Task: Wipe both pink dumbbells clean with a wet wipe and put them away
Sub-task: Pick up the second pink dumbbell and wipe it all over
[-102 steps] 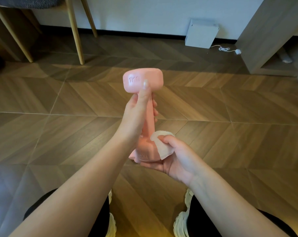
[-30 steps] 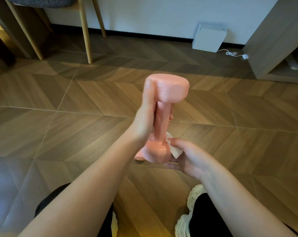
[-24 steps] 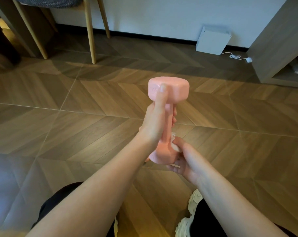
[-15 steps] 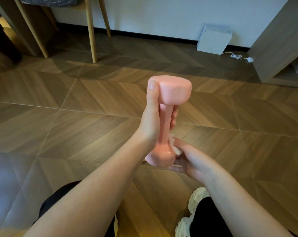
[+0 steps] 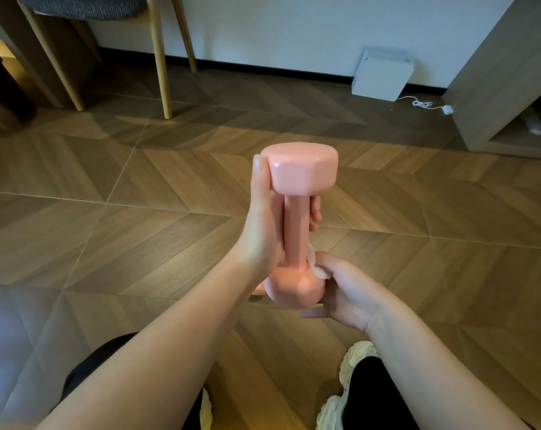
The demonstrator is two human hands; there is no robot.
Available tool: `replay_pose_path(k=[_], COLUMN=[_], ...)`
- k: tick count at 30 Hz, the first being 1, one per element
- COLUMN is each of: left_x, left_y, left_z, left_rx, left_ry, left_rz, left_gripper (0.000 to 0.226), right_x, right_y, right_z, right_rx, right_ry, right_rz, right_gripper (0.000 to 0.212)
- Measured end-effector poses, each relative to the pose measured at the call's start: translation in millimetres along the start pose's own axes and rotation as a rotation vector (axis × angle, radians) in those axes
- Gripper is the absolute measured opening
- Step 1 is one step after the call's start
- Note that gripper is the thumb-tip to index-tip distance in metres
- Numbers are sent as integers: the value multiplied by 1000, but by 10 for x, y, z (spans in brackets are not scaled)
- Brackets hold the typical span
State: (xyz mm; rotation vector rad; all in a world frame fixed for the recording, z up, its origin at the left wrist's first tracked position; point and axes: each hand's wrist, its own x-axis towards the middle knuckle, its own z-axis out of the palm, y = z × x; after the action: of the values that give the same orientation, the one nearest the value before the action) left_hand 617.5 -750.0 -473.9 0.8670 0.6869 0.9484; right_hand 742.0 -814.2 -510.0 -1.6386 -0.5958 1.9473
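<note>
Above the floor, L hand gripped a pink dumbbell upright by its handle, R hand pinched a wet wipe to its lower head, mid-wipe; next prob. needed wiping upward

One pink dumbbell, one wipe, two hands, left hand and right hand, two pale shoes at six o'clock, one chair at eleven o'clock, one white box at one o'clock

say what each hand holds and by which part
Left hand grips the pink dumbbell by its handle, upright; right hand pinches the wet wipe against the lower head.
</note>
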Motion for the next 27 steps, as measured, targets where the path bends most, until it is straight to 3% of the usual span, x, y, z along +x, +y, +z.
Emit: replay_pose_path(k=[3,6,9,14,21,27], left_x=[45,52,19,-39,-15,60], left_y=[-21,-22,-1,97,59,-36], left_z=[-18,-15,12,20,16,-28], left_rx=[194,193,183,49,-91,286], left_ry=[157,216,183,100,22,148], left_rz=[12,-3,26,-8,-15,-31], left_gripper=[90,76,75,88,92,89], right_x=[-7,34,89,64,28,68], right_y=[27,34,30,1,-1,84], right_z=[4,58,168,61,147,66], right_rx=[114,146,82,35,-43,95], right_ry=[23,97,144,26,29,195], right_rz=[-22,-30,-15,-36,-54,-67], right_gripper=[26,20,21,19,31,19])
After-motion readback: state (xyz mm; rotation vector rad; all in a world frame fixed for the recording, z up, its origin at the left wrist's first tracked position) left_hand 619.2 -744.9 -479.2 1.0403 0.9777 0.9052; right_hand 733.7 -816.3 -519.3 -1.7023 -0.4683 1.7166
